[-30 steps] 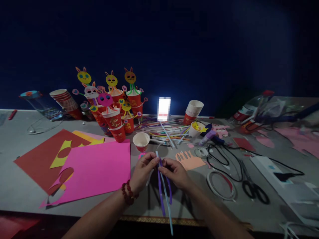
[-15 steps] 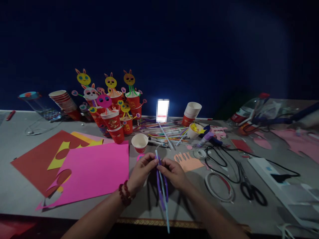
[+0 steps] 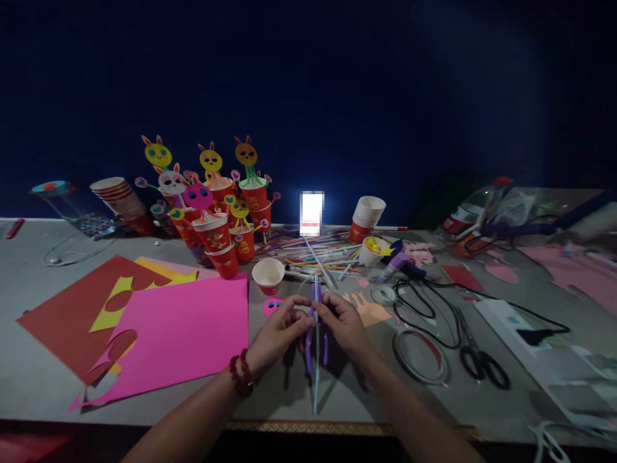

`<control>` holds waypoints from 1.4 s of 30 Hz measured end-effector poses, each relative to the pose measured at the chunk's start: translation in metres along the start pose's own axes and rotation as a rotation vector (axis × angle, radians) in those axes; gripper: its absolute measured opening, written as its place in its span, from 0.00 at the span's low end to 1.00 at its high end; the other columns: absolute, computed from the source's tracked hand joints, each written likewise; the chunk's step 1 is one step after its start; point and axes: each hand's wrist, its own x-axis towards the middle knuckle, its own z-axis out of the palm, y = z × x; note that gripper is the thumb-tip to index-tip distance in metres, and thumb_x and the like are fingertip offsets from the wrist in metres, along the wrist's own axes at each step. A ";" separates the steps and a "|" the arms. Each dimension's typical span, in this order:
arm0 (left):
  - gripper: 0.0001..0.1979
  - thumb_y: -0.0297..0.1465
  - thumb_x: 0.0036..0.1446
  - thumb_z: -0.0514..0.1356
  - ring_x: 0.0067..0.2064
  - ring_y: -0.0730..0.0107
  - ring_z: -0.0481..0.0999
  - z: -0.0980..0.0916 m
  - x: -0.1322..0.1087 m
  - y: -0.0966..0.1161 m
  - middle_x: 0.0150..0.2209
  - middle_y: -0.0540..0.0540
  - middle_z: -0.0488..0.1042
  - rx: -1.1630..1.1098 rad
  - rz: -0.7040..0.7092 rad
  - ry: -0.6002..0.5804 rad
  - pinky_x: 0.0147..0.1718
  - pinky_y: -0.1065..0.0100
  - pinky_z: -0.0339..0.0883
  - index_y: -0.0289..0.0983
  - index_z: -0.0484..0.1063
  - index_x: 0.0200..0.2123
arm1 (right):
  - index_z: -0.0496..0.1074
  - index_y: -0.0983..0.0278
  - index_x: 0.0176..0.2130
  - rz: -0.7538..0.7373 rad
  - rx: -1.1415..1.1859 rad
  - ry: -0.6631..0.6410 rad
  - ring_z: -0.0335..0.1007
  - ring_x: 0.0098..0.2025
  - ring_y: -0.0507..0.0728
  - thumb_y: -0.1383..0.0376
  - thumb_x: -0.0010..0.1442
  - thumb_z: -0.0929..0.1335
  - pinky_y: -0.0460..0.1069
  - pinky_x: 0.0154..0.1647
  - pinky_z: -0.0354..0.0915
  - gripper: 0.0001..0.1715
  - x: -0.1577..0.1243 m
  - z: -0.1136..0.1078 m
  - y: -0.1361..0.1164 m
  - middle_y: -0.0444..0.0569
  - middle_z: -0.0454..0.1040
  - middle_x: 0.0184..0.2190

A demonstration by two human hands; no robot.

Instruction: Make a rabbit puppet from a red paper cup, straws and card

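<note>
Over the table's front middle, my left hand (image 3: pixel 283 329) and my right hand (image 3: pixel 344 323) are close together, each with thumb and fingers pinched. Between them they hold a long, thin pale blue stick (image 3: pixel 315 382) and a few bent purple strips (image 3: pixel 309 354) that look like pipe cleaners. The stick's lower end hangs toward me; the fingers hide the place where the pieces meet. Just beyond my left hand lies a small pink paper face (image 3: pixel 272 307), partly covered by the fingers. Behind it stands a paper cup (image 3: pixel 268 278). Cut orange paper (image 3: pixel 373 313) lies beyond my right hand.
Coloured paper sheets (image 3: pixel 193 334) cover the left side. Red cups with paper bunny figures (image 3: pixel 211 235) stand behind them. A pile of coloured sticks (image 3: pixel 322 251) lies at the back. To the right are a tape roll (image 3: pixel 420 357), black-handled scissors (image 3: pixel 484 366) and a bottle (image 3: pixel 470 212).
My hands have shifted slightly right, and the pale blue stick and purple strips stand higher, their top ends further above my fingers. The stick now points more nearly straight toward me.
</note>
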 end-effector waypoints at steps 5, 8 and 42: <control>0.22 0.40 0.53 0.66 0.17 0.82 0.61 0.000 -0.001 0.000 0.22 0.58 0.64 -0.038 0.011 -0.032 0.17 0.78 0.57 0.38 0.65 0.48 | 0.60 0.61 0.24 0.004 0.037 0.028 0.52 0.27 0.52 0.49 0.59 0.68 0.47 0.29 0.55 0.23 0.001 0.000 0.000 0.39 0.55 0.23; 0.21 0.40 0.54 0.65 0.18 0.81 0.62 0.000 -0.002 0.001 0.23 0.58 0.64 -0.056 0.021 -0.043 0.18 0.76 0.58 0.38 0.66 0.47 | 0.60 0.61 0.24 0.036 0.092 0.017 0.52 0.27 0.52 0.50 0.58 0.69 0.47 0.29 0.55 0.22 0.001 -0.001 -0.001 0.40 0.56 0.23; 0.33 0.34 0.50 0.66 0.53 0.51 0.72 -0.069 0.024 0.033 0.52 0.38 0.70 1.154 0.448 0.470 0.52 0.48 0.66 0.38 0.59 0.57 | 0.70 0.62 0.32 0.018 0.549 0.277 0.70 0.26 0.51 0.58 0.52 0.75 0.46 0.29 0.69 0.14 0.007 -0.014 -0.003 0.40 0.72 0.24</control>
